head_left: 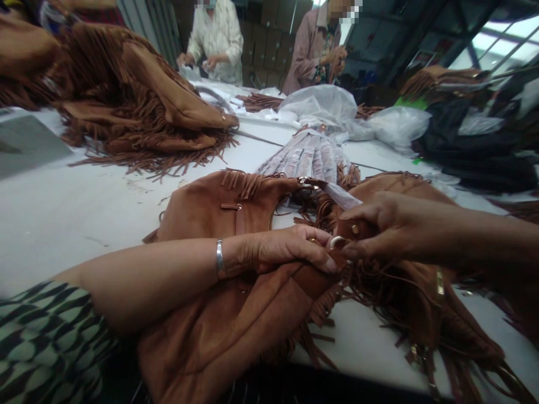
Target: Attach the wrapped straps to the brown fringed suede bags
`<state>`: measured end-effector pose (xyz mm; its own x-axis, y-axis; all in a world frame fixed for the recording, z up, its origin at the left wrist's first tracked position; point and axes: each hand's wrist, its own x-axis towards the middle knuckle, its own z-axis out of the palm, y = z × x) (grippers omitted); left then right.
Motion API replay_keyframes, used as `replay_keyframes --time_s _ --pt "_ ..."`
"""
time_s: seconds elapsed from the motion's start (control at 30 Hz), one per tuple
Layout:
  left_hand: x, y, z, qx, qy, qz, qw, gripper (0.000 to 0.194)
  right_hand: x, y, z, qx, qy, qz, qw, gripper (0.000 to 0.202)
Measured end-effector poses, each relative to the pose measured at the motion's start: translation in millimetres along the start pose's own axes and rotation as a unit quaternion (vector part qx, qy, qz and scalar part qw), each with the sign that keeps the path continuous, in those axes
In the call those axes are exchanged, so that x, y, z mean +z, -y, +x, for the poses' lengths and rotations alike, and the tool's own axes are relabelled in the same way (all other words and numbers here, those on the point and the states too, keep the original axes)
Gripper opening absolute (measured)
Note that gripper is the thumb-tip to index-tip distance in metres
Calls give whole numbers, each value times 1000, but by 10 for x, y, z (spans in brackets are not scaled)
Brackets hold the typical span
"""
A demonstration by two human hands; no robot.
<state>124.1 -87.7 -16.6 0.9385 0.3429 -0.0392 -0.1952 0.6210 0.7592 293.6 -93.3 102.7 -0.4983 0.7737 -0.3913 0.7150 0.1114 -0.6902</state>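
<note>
A brown suede handbag (236,331) with fringe lies across the table's front edge, its inside pocket zip showing. My left hand (295,247) is closed on the bag's upper corner, thumb on top, next to a pale metal ring (337,242). From the right, my right hand (387,224) pinches a brown strap end (356,227) with a round gold stud, close to that ring. Both hands nearly meet there. Whether the strap end passes through the ring is hidden by the fingers.
More fringed brown bags (138,101) are heaped at the left back. Another fringed bag (458,320) lies to the right. Plastic-wrapped fringe (303,154) and clear plastic bags (324,104) are mid-table. Two people (221,39) stand across the white table (63,224).
</note>
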Motion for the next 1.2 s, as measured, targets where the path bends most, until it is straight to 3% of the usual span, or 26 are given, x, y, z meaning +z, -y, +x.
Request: replay_keyframes --time_s 0.03,0.07,0.23,0.33,0.43,0.53,0.63,0.7,1.0,1.13,1.2 --pt "4 7 -3 1 5 4 1000 24 -9 16 23 6 83 -30 996 15" --pt "11 13 -8 0 10 8 1000 23 -16 32 42 11 121 -34 992 18" --pt "40 15 -68 -10 33 26 999 27 -1 139 79 55 153 14 987 20" --pt "19 2 -94 -1 42 37 998 29 97 140 16 72 86 60 992 22" --pt "-5 -35 -100 21 37 53 998 32 317 63 -108 110 -71 142 981 32" --pt "12 -82 -103 25 10 67 997 36 614 -27 -220 131 -223 247 934 38" --pt "54 -106 -110 27 30 74 996 32 829 -79 -272 127 -312 333 881 40" --pt "74 -102 -115 22 39 84 995 27 862 -95 -292 127 -307 353 875 40" --pt "72 -52 -124 22 47 120 991 25 651 -130 -392 140 -246 332 900 35" --pt "88 -53 -115 23 27 121 992 24 754 -183 -401 124 -254 335 899 30" --pt "93 -52 -109 28 6 136 990 26 871 -215 -397 112 -290 325 893 29"
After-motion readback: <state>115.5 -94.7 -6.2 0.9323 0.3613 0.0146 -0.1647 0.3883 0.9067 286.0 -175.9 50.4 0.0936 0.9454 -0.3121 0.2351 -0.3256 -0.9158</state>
